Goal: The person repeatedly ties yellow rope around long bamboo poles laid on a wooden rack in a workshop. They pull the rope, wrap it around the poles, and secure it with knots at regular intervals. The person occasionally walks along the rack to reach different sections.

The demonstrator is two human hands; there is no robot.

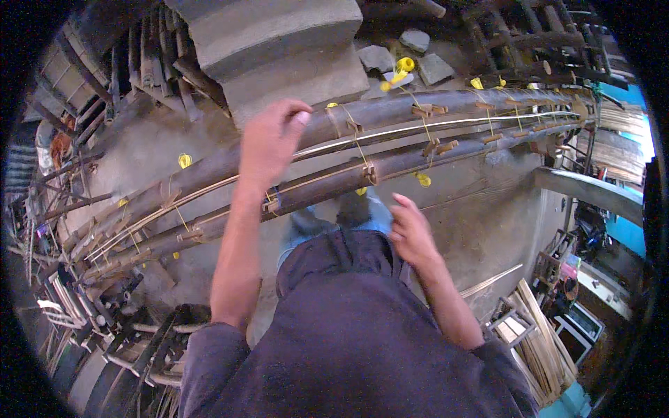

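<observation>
Poles (322,191) near left hand (270,143)

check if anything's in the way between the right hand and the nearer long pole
Nothing visible stands directly between the right hand and the nearer long pole; only floor shows in the gap. A yellow bundle shows close by the pole, slightly to the right. Depth is hard to judge.
</observation>
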